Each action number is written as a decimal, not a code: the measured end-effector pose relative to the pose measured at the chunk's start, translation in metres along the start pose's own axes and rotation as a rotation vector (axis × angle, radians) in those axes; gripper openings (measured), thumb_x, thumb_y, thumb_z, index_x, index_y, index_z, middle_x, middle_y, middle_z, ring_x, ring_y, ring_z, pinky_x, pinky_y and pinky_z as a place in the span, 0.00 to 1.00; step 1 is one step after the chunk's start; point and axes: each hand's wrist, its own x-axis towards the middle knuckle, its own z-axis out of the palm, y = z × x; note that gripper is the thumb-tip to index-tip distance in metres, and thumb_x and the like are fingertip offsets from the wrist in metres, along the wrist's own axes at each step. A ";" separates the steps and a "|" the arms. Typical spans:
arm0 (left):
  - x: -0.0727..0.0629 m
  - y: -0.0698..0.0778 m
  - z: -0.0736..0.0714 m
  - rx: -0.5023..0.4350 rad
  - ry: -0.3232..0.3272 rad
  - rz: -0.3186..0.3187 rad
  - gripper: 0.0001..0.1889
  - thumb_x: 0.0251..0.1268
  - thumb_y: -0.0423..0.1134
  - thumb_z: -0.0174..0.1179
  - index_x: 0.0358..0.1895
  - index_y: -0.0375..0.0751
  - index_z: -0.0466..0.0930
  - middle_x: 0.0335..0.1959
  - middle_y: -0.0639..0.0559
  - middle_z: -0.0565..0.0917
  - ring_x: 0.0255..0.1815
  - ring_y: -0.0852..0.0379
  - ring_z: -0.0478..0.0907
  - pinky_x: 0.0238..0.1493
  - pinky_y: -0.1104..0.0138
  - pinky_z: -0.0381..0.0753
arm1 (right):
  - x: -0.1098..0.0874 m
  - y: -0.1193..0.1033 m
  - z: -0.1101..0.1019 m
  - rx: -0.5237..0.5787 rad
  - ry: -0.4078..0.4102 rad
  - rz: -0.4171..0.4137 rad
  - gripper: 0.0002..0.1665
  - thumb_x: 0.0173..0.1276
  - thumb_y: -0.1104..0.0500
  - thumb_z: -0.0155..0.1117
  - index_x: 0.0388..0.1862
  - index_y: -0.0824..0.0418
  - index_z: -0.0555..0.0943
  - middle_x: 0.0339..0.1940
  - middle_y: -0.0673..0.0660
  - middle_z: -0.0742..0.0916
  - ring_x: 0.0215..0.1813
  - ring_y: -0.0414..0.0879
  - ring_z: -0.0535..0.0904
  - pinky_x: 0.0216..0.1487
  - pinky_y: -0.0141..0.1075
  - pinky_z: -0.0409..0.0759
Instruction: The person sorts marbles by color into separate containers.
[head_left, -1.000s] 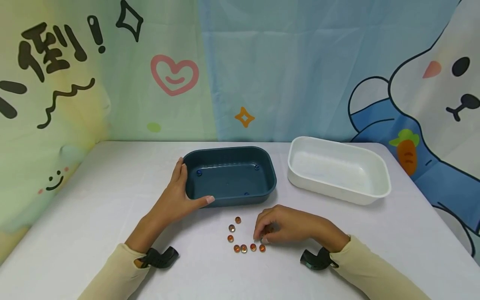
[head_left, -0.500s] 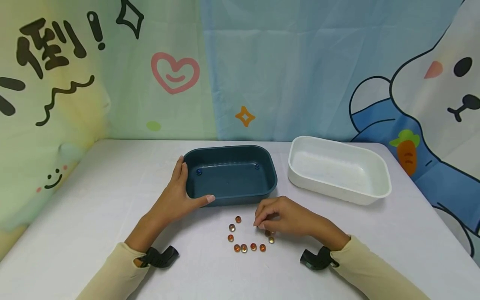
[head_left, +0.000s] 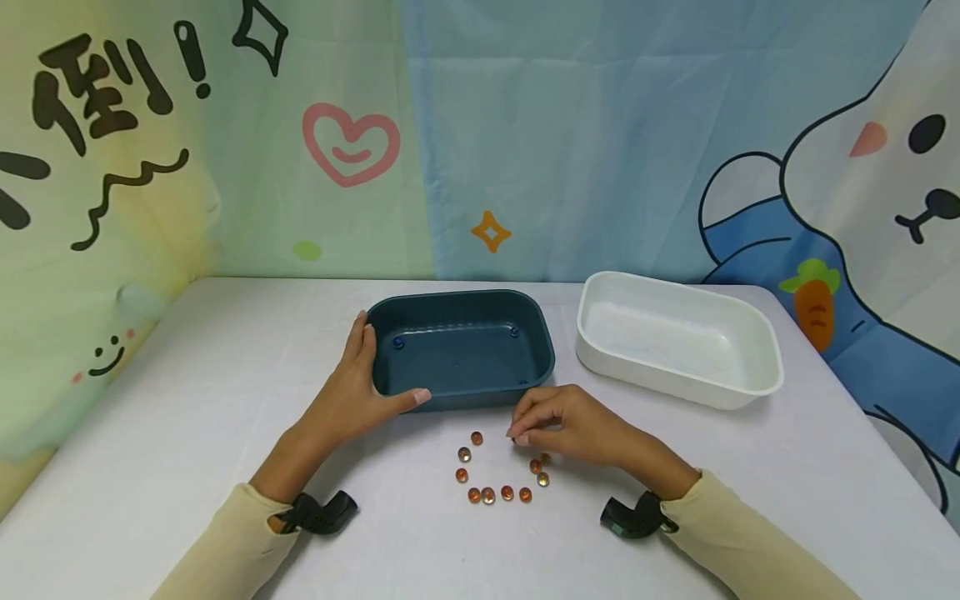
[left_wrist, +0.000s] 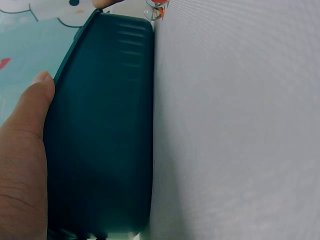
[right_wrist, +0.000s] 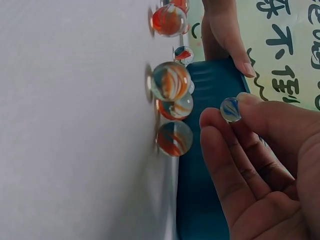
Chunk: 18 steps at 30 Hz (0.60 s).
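My left hand (head_left: 348,392) holds the left end of a dark blue-green plastic tray (head_left: 457,402), thumb along its near rim and fingers at its left wall. In the right wrist view, my right hand (right_wrist: 265,165) pinches a clear marble with blue swirls (right_wrist: 230,109) between thumb and fingertips. That hand is close in front of the tray's near right corner in the head view. Inside the tray lie a few blue marbles, one at the left (head_left: 398,342) and another at the right (head_left: 514,332).
Several clear marbles with orange swirls (head_left: 507,493) lie on the white tabletop (head_left: 420,542) in a rough U, near the right hand. A white tray (head_left: 678,379) stands at the back right. Behind the table hangs a printed cloth (head_left: 570,150).
My right hand has lifted away from the orange marbles toward the tray, carrying the blue-swirled marble and uncovering marbles at the right. A blue marble near the tray's front has shifted right. My left hand stays put.
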 end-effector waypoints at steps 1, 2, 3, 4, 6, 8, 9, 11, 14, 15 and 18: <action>0.000 0.000 0.000 -0.001 -0.001 0.000 0.67 0.48 0.75 0.61 0.77 0.32 0.34 0.78 0.55 0.26 0.77 0.43 0.41 0.69 0.45 0.56 | 0.000 0.000 0.000 0.004 0.003 -0.003 0.07 0.63 0.68 0.68 0.38 0.62 0.89 0.39 0.47 0.85 0.46 0.43 0.79 0.48 0.36 0.81; 0.000 0.000 0.000 -0.002 -0.001 -0.001 0.67 0.48 0.75 0.61 0.77 0.32 0.34 0.78 0.55 0.26 0.77 0.43 0.41 0.69 0.45 0.56 | 0.000 0.000 0.000 0.009 0.005 -0.004 0.07 0.63 0.68 0.68 0.39 0.62 0.89 0.39 0.47 0.85 0.46 0.43 0.79 0.48 0.36 0.81; 0.000 0.000 0.000 -0.003 -0.002 -0.001 0.67 0.48 0.75 0.61 0.77 0.32 0.34 0.78 0.55 0.26 0.77 0.43 0.41 0.69 0.45 0.55 | 0.000 0.000 0.000 0.015 0.005 -0.008 0.07 0.63 0.68 0.68 0.39 0.62 0.89 0.39 0.47 0.85 0.46 0.44 0.79 0.48 0.36 0.81; -0.001 0.001 0.000 -0.004 -0.003 -0.001 0.67 0.48 0.75 0.61 0.77 0.32 0.34 0.78 0.55 0.26 0.77 0.43 0.41 0.69 0.45 0.56 | 0.000 0.001 0.000 0.022 0.005 -0.008 0.07 0.64 0.68 0.68 0.39 0.63 0.89 0.40 0.48 0.85 0.46 0.44 0.79 0.48 0.37 0.81; -0.001 0.002 -0.001 -0.005 -0.006 -0.004 0.67 0.48 0.75 0.61 0.77 0.32 0.35 0.78 0.56 0.26 0.77 0.43 0.42 0.68 0.45 0.56 | 0.000 0.000 0.000 0.036 0.005 -0.008 0.07 0.63 0.69 0.67 0.39 0.64 0.89 0.40 0.48 0.85 0.46 0.44 0.79 0.48 0.37 0.81; -0.002 0.002 -0.001 -0.003 -0.010 -0.008 0.67 0.48 0.76 0.60 0.77 0.32 0.35 0.78 0.56 0.26 0.77 0.43 0.42 0.68 0.45 0.57 | 0.000 -0.001 -0.001 0.054 0.009 -0.003 0.07 0.64 0.69 0.67 0.39 0.64 0.89 0.40 0.49 0.86 0.47 0.44 0.79 0.49 0.37 0.81; -0.002 0.002 -0.002 -0.003 -0.010 -0.010 0.67 0.48 0.76 0.60 0.77 0.32 0.35 0.78 0.56 0.26 0.77 0.43 0.43 0.68 0.45 0.57 | 0.000 -0.002 -0.001 0.060 0.012 -0.001 0.07 0.63 0.69 0.67 0.39 0.63 0.89 0.41 0.49 0.86 0.46 0.45 0.79 0.48 0.37 0.81; -0.003 0.003 -0.002 -0.004 -0.012 -0.013 0.67 0.48 0.76 0.60 0.77 0.32 0.36 0.78 0.56 0.26 0.77 0.43 0.43 0.68 0.45 0.58 | 0.001 -0.004 -0.003 0.075 0.020 0.005 0.08 0.63 0.69 0.67 0.39 0.62 0.89 0.41 0.50 0.86 0.46 0.45 0.79 0.46 0.36 0.81; -0.003 0.002 -0.002 -0.004 -0.015 -0.015 0.67 0.47 0.76 0.60 0.77 0.32 0.36 0.78 0.56 0.26 0.77 0.43 0.43 0.67 0.44 0.58 | 0.001 -0.007 -0.005 0.106 0.037 0.002 0.08 0.64 0.70 0.66 0.40 0.62 0.89 0.41 0.51 0.86 0.46 0.46 0.79 0.45 0.35 0.80; -0.003 0.002 -0.002 -0.002 -0.017 -0.015 0.68 0.47 0.77 0.59 0.77 0.32 0.36 0.78 0.56 0.26 0.77 0.43 0.42 0.67 0.45 0.58 | 0.002 -0.008 -0.006 0.120 0.043 -0.001 0.08 0.64 0.70 0.66 0.40 0.63 0.89 0.42 0.52 0.85 0.46 0.46 0.79 0.45 0.35 0.80; -0.002 0.002 -0.003 0.009 -0.024 -0.014 0.68 0.47 0.77 0.59 0.77 0.33 0.35 0.78 0.55 0.25 0.77 0.44 0.42 0.67 0.45 0.59 | 0.003 -0.010 -0.009 0.158 0.068 -0.020 0.09 0.64 0.71 0.65 0.40 0.65 0.88 0.42 0.53 0.86 0.47 0.48 0.80 0.45 0.35 0.80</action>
